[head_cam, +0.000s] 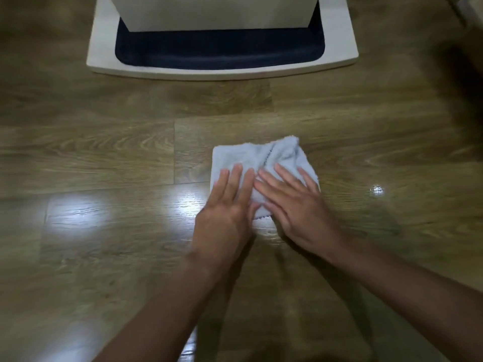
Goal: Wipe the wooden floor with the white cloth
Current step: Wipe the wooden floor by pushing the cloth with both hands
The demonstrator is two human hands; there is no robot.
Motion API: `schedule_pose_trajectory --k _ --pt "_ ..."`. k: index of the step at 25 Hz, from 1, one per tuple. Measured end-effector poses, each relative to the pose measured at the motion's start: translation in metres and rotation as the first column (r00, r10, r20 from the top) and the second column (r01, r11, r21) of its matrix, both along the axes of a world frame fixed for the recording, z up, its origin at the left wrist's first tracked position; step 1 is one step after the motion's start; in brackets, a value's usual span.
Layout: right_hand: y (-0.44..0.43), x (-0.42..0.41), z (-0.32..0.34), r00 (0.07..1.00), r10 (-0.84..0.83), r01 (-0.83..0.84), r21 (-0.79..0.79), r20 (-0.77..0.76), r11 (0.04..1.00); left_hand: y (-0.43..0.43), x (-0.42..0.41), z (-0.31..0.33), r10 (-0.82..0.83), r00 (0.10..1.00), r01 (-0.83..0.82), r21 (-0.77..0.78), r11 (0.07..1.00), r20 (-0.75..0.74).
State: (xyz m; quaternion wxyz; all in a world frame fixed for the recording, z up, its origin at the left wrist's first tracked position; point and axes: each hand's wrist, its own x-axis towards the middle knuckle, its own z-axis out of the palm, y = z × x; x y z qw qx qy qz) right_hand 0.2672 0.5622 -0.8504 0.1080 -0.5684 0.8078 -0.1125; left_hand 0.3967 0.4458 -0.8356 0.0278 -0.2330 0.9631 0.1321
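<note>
A folded white cloth (pixel 258 158) lies flat on the wooden floor (pixel 104 152) in the middle of the view. My left hand (pixel 227 205) presses palm-down on the cloth's near left part, fingers stretched out. My right hand (pixel 295 205) lies flat on its near right part, fingers spread and pointing up-left. The two hands touch at the fingers. The cloth's near edge is hidden under both hands.
A pale wooden base (pixel 339 30) with a dark blue mat (pixel 219 48) and a white box on it stands at the top centre. Bright light reflections shine on the floor to the left of my hands.
</note>
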Motion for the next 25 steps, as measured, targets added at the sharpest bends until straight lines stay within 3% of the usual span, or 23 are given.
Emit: schedule_pose_trajectory --k 3,8,13,16,19,25 --pt "-0.049 -0.043 0.007 0.995 0.073 -0.078 0.072 0.067 0.994 -0.037 -0.036 0.0 0.081 0.992 -0.085 0.042 0.995 0.098" --pt "-0.107 -0.092 0.009 0.997 -0.003 -0.012 0.186 0.081 0.982 -0.086 -0.097 0.006 0.121 0.959 -0.124 -0.007 0.992 0.258" --pt "-0.012 -0.047 0.013 0.996 0.077 -0.082 0.148 0.04 0.986 -0.017 -0.055 0.011 0.087 0.961 -0.087 -0.015 0.996 0.264" --pt "0.063 -0.021 0.022 0.977 0.211 -0.202 0.265 -0.005 0.943 0.06 -0.003 0.01 0.016 0.942 -0.03 0.037 0.999 0.336" --pt "0.051 -0.036 0.028 0.953 0.299 -0.273 0.296 -0.046 0.916 0.065 -0.004 0.013 0.069 0.928 -0.1 0.066 0.993 0.365" --pt "0.0 -0.072 0.017 0.959 0.275 -0.252 0.252 -0.06 0.934 0.014 -0.049 0.01 0.106 0.93 -0.122 0.024 0.992 0.351"
